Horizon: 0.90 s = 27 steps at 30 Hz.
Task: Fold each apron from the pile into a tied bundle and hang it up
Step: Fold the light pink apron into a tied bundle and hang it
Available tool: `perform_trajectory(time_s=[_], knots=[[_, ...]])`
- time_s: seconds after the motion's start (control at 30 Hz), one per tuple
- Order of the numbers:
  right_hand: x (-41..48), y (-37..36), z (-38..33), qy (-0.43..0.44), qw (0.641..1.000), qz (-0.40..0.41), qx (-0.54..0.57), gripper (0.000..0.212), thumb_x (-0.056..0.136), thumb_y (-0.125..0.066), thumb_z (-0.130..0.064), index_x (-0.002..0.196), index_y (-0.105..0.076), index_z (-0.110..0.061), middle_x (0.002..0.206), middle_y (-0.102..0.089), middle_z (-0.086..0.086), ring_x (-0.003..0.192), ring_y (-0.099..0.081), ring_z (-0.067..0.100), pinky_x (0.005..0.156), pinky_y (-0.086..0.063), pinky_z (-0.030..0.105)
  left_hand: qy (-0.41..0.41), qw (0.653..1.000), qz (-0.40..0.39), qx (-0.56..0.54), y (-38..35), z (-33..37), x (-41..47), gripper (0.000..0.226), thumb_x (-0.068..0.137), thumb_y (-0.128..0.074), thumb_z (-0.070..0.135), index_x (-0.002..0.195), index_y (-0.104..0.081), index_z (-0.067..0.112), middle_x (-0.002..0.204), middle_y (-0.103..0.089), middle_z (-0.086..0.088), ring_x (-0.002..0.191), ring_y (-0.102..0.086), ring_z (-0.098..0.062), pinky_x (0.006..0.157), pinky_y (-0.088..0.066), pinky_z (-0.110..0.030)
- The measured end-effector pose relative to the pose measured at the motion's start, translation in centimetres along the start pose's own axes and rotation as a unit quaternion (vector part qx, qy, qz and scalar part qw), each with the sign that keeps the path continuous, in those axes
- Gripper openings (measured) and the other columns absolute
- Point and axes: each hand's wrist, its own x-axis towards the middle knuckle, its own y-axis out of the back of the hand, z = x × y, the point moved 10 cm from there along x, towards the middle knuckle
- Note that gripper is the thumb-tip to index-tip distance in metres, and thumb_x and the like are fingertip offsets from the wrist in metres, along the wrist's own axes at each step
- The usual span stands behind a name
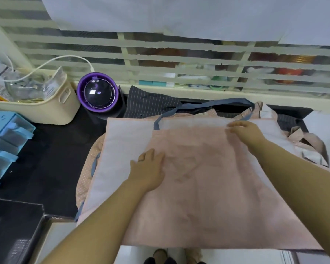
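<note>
A pink apron [208,187] lies spread flat on the table, its pale reverse side showing along the left and top edges. A blue neck strap [204,105] loops out past its far edge. My left hand [147,168] rests flat on the apron's left part, fingers straight. My right hand [244,130] presses on the apron near its far edge, fingers lying on the fabric. Under it lie more aprons: a dotted pink one [88,168] at the left and a dark striped one [151,103] behind.
A purple fan [98,92] and a cream basket [46,103] with clutter stand at the back left. Blue plastic drawers [4,141] sit at the left edge. A slatted screen [179,60] runs along the back. Crumpled apron ties [309,147] lie at the right.
</note>
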Motion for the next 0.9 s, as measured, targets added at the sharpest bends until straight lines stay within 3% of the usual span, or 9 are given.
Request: perform_trajectory(time_s=[0.1, 0.17, 0.23, 0.37, 0.43, 0.57, 0.67, 0.8, 0.9], knots=[[3.1, -0.1, 0.2, -0.032, 0.998, 0.001, 0.050, 0.029, 0.091, -0.059, -0.008, 0.120, -0.060, -0.005, 0.112, -0.058, 0.009, 0.081, -0.060, 0.017, 0.066, -0.044, 0.022, -0.001, 1.000, 0.004, -0.008, -0.9, 0.5, 2.1, 0.062, 0.099, -0.033, 0.045, 0.152, -0.004, 0.030, 0.160, 0.007, -0.004, 0.146, -0.002, -0.030, 0.113, -0.015, -0.054], [4.9, -0.4, 0.3, -0.064, 0.994, -0.005, 0.083, 0.008, 0.091, -0.056, -0.004, 0.094, -0.062, 0.001, 0.086, -0.053, 0.012, 0.056, -0.052, 0.012, 0.052, -0.040, 0.020, -0.007, 1.000, 0.013, -0.008, -1.0, 1.0, 3.2, 0.064, 0.099, -0.029, 0.051, 0.152, 0.001, 0.031, 0.160, 0.011, -0.003, 0.147, 0.003, -0.029, 0.115, -0.010, -0.055], [6.4, 0.0, 0.1, -0.072, 0.990, 0.020, 0.121, 0.024, 0.090, -0.054, 0.000, 0.069, -0.051, -0.012, 0.068, -0.044, 0.008, 0.046, -0.046, 0.010, 0.046, -0.037, 0.021, -0.021, 0.999, 0.030, -0.009, -0.8, 1.7, 3.8, 0.064, 0.099, -0.025, 0.053, 0.152, 0.003, 0.032, 0.160, 0.013, -0.002, 0.147, 0.006, -0.028, 0.116, -0.003, -0.056], [7.2, 1.3, -4.6, 0.077, 0.992, 0.075, 0.061, 0.024, 0.089, -0.052, -0.002, 0.103, -0.066, -0.016, 0.084, -0.057, 0.000, 0.062, -0.048, 0.005, 0.058, -0.042, 0.013, -0.057, 0.997, 0.050, 0.005, -0.4, 3.4, 5.4, 0.064, 0.098, -0.024, 0.058, 0.151, 0.005, 0.038, 0.160, 0.016, -0.001, 0.147, 0.011, -0.026, 0.115, 0.009, -0.057], [6.8, 1.1, -7.9, 0.158, 0.985, 0.070, 0.010, 0.030, 0.089, -0.053, -0.004, 0.112, -0.066, -0.019, 0.097, -0.059, -0.001, 0.061, -0.046, 0.002, 0.051, -0.038, 0.004, -0.075, 0.996, 0.045, 0.019, -0.9, 3.8, 5.9, 0.066, 0.097, -0.024, 0.060, 0.150, 0.009, 0.040, 0.159, 0.020, -0.001, 0.146, 0.015, -0.027, 0.114, 0.012, -0.057], [6.1, 1.7, -13.2, 0.297, 0.950, 0.078, -0.049, 0.033, 0.090, -0.049, 0.000, 0.109, -0.068, -0.019, 0.084, -0.055, -0.012, 0.049, -0.044, -0.001, 0.048, -0.035, 0.007, -0.094, 0.992, 0.055, 0.058, -1.8, 4.2, 6.7, 0.078, 0.072, 0.012, 0.075, 0.141, 0.027, 0.041, 0.156, 0.028, -0.003, 0.144, 0.022, -0.030, 0.108, 0.019, -0.056], [7.2, 1.3, -12.5, 0.275, 0.944, 0.070, -0.172, 0.033, 0.090, -0.048, -0.001, 0.112, -0.069, -0.016, 0.100, -0.061, 0.001, 0.071, -0.049, 0.007, 0.066, -0.040, 0.017, -0.100, 0.992, 0.045, 0.066, -2.3, 4.3, 6.9, 0.087, 0.054, 0.037, 0.077, 0.133, 0.033, 0.041, 0.156, 0.029, -0.003, 0.144, 0.023, -0.031, 0.107, 0.020, -0.056], [8.4, -0.8, -6.2, 0.127, 0.956, -0.079, -0.254, 0.030, 0.090, -0.059, -0.009, 0.120, -0.065, -0.012, 0.125, -0.059, 0.008, 0.093, -0.052, 0.015, 0.077, -0.038, 0.018, -0.094, 0.991, 0.047, 0.080, -1.8, 4.4, 7.0, 0.094, 0.055, 0.032, 0.079, 0.141, 0.028, 0.039, 0.157, 0.026, -0.004, 0.145, 0.020, -0.031, 0.109, 0.016, -0.059], [6.6, 1.2, -6.4, 0.176, 0.957, 0.029, -0.229, 0.030, 0.088, -0.060, -0.010, 0.117, -0.067, -0.012, 0.133, -0.049, 0.018, 0.116, -0.049, 0.027, 0.087, -0.033, 0.020, -0.083, 0.990, 0.081, 0.081, -0.9, 4.6, 6.6, 0.084, 0.073, 0.010, 0.063, 0.152, 0.007, 0.033, 0.160, 0.016, -0.007, 0.146, 0.012, -0.034, 0.109, 0.013, -0.060]])
